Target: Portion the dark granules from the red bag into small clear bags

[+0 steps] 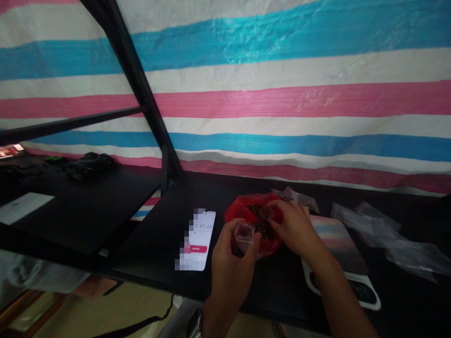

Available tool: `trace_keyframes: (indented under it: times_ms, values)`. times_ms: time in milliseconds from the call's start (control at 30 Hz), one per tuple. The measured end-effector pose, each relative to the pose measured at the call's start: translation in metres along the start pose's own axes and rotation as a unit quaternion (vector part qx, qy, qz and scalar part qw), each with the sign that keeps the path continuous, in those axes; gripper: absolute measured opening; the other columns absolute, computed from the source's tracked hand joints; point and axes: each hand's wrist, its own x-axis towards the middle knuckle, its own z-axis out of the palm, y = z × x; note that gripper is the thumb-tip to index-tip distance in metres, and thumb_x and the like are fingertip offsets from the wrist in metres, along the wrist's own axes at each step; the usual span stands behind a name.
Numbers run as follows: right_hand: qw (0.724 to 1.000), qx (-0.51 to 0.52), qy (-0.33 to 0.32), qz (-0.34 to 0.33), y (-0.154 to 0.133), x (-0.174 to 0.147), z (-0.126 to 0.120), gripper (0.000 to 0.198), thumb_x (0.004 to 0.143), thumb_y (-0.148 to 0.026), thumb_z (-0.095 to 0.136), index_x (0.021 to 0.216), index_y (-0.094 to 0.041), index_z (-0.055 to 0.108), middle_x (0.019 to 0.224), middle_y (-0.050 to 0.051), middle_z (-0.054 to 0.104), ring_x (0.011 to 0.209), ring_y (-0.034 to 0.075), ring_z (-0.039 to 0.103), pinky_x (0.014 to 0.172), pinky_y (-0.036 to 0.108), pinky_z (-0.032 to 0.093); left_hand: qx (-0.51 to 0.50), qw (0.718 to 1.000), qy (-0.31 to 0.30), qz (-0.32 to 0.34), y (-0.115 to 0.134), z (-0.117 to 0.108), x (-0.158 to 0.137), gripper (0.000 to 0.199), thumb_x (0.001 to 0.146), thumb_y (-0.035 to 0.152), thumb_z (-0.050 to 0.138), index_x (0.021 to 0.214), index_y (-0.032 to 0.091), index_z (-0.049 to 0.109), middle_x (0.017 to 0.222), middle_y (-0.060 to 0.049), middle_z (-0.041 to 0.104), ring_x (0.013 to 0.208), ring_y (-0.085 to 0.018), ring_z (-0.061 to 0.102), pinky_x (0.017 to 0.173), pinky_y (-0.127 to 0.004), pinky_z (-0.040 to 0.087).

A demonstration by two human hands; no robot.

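A red plastic bag stands wide open on the black table, with small dark brown pieces inside it; their kind is too small to make out. At its near side my left hand grips a small clear plastic bag, whose mouth is spread and faces up. Over the red bag, my right hand pinches a small clear plastic cup between thumb and fingers, low among the brown pieces. Whether the cup contains anything cannot be made out.
A lit phone showing a timer lies to the left. Right of the red bag is a flat white-edged device with a shiny plate, then several clear bags. A filled clear bag lies behind. A slanted black frame rises at left.
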Motion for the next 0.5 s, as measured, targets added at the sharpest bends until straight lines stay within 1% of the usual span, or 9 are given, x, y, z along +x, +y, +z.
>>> trace_keyframes:
  times_ms: [100,167,267,367,433,500]
  values:
    - [0.999,-0.042,-0.027,-0.010,-0.002,-0.004,-0.011,0.036,0.085,-0.008,0.070,0.117,-0.025,0.077,0.127,0.008,0.077,0.120,0.034,0.062,0.096,0.046,0.037,0.025,1.000,-0.005,0.017,0.001,-0.005,-0.006,0.029,0.088,0.041,0.075,0.111,0.024,0.069,0.100,-0.003,0.076,0.088,-0.022,0.072,0.083,-0.037,0.058]
    - [0.996,-0.065,-0.053,-0.013,-0.004,-0.007,-0.015,0.038,0.084,-0.007,0.070,0.117,-0.025,0.078,0.128,0.008,0.076,0.121,0.034,0.061,0.097,0.046,0.036,0.052,0.998,-0.021,0.022,0.001,-0.008,-0.012,0.028,0.089,0.041,0.074,0.110,0.025,0.069,0.101,-0.004,0.075,0.089,-0.023,0.072,0.083,-0.038,0.058]
    - [0.993,-0.091,-0.077,-0.015,-0.010,-0.011,-0.015,0.040,0.086,-0.007,0.068,0.120,-0.025,0.079,0.130,0.009,0.073,0.122,0.034,0.059,0.098,0.046,0.036,0.118,0.989,-0.087,0.003,0.001,-0.010,-0.019,0.027,0.089,0.039,0.071,0.112,0.024,0.070,0.104,-0.007,0.076,0.095,-0.029,0.073,0.088,-0.046,0.057]
    - [0.991,-0.098,-0.090,-0.010,-0.014,-0.011,-0.011,0.044,0.091,-0.009,0.064,0.128,-0.026,0.078,0.131,0.011,0.071,0.125,0.035,0.057,0.098,0.045,0.037,0.167,0.976,-0.137,-0.026,-0.003,-0.007,-0.022,0.034,0.088,0.037,0.071,0.117,0.020,0.071,0.113,-0.013,0.076,0.109,-0.036,0.070,0.098,-0.056,0.053]
    - [0.991,-0.089,-0.100,-0.010,-0.015,-0.010,-0.008,0.046,0.093,-0.009,0.062,0.131,-0.028,0.078,0.131,0.012,0.071,0.128,0.035,0.057,0.099,0.045,0.037,0.155,0.977,-0.145,-0.034,-0.007,-0.004,-0.020,0.036,0.088,0.035,0.070,0.119,0.019,0.071,0.119,-0.016,0.074,0.116,-0.037,0.068,0.103,-0.057,0.051]
    - [0.991,-0.067,-0.118,-0.009,-0.016,-0.009,-0.005,0.050,0.093,-0.007,0.060,0.134,-0.029,0.077,0.131,0.012,0.071,0.129,0.033,0.057,0.101,0.044,0.037,0.117,0.982,-0.143,-0.047,-0.010,-0.002,-0.017,0.037,0.088,0.034,0.068,0.122,0.018,0.069,0.123,-0.016,0.072,0.117,-0.034,0.067,0.105,-0.054,0.051]
